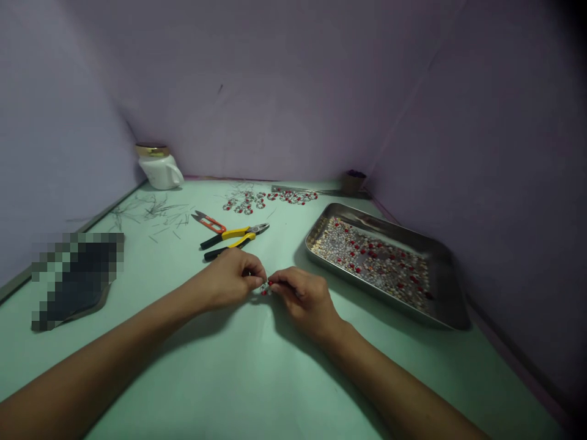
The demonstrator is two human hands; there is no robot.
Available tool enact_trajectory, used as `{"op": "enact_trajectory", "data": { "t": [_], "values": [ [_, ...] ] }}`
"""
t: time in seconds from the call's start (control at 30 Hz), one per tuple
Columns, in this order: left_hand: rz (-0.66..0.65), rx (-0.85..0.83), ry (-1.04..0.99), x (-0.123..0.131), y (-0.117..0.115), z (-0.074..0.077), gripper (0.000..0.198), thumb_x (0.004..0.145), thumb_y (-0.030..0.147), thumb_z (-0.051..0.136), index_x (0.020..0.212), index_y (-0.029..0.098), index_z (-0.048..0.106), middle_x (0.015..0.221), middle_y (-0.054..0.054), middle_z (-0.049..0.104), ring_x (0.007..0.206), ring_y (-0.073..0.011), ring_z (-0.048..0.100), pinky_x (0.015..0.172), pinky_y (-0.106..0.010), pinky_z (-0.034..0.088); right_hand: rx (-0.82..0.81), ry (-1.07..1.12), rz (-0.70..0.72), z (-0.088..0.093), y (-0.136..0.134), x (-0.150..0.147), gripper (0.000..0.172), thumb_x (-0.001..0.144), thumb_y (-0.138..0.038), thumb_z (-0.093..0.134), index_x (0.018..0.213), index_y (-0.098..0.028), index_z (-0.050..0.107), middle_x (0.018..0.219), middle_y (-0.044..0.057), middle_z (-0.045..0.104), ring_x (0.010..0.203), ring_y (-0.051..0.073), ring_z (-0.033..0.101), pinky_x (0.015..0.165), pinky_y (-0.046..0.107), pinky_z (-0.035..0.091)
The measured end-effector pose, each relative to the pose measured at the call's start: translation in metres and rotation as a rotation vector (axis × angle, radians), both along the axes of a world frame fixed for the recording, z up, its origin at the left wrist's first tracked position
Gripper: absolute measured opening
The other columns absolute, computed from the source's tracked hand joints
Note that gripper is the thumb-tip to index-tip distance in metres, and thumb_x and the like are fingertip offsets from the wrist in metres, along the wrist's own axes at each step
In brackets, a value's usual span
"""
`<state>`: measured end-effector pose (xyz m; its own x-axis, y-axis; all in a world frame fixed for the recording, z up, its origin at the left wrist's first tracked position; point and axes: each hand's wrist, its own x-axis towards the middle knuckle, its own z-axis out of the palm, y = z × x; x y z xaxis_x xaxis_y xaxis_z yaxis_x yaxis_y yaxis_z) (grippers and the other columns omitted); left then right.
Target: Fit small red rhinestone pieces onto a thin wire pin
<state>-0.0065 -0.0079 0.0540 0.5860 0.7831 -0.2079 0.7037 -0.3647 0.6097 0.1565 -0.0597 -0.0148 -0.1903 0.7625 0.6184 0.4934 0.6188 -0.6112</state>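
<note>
My left hand (233, 278) and my right hand (305, 299) meet over the middle of the green tabletop. Between their fingertips is a small ring of clear and red beads (265, 289), pinched from both sides. Just beyond my left hand lie pliers (236, 233) with yellow and black handles, their jaws pointing right. Orange thread snips (210, 222) rest behind the pliers. To the right of my right hand is a metal tray (389, 293) holding many clear, pale and red beads (367, 253).
Several beaded rings (247, 201) lie at the back, near a metal ruler (321, 191). Cut wire pieces (158, 209) are scattered at the back left. A white mug (160, 172) with a gold lid and a small dark pot (353, 182) stand by the wall. A dark pixelated object (80, 281) is at left.
</note>
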Motion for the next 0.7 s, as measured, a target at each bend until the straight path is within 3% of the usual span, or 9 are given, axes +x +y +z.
{"op": "enact_trajectory", "data": {
  "t": [0.33, 0.47, 0.7],
  "values": [
    [-0.076, 0.132, 0.092, -0.0014, -0.0031, 0.0005, 0.016, 0.071, 0.019, 0.049, 0.07, 0.018, 0.065, 0.072, -0.002, 0.066, 0.069, -0.0173, 0.055, 0.062, -0.027, 0.037, -0.021, -0.052, 0.07, -0.0049, 0.0007, 0.0047, 0.011, 0.079, -0.012, 0.053, 0.082, -0.017, 0.063, 0.072, 0.004, 0.068, 0.064, 0.014, 0.061, 0.059, 0.024, 0.047],
    [-0.099, 0.113, 0.122, -0.0016, -0.0035, 0.0003, 0.016, 0.07, 0.019, 0.048, 0.069, 0.017, 0.064, 0.07, -0.003, 0.065, 0.067, -0.0175, 0.054, 0.061, -0.027, 0.037, -0.016, -0.17, 0.14, -0.0045, -0.001, 0.005, 0.012, 0.08, -0.012, 0.051, 0.083, -0.017, 0.061, 0.077, 0.005, 0.067, 0.067, 0.014, 0.061, 0.061, 0.024, 0.047],
    [-0.058, 0.026, 0.108, 0.0021, -0.0069, 0.0038, 0.014, 0.068, 0.019, 0.052, 0.069, 0.016, 0.065, 0.065, -0.002, 0.065, 0.063, -0.017, 0.056, 0.058, -0.026, 0.039, 0.04, -0.403, 0.12, -0.0013, -0.0044, 0.0036, 0.021, 0.082, -0.009, 0.042, 0.077, -0.016, 0.06, 0.07, 0.006, 0.064, 0.062, 0.014, 0.057, 0.056, 0.025, 0.046]
  ]
}}
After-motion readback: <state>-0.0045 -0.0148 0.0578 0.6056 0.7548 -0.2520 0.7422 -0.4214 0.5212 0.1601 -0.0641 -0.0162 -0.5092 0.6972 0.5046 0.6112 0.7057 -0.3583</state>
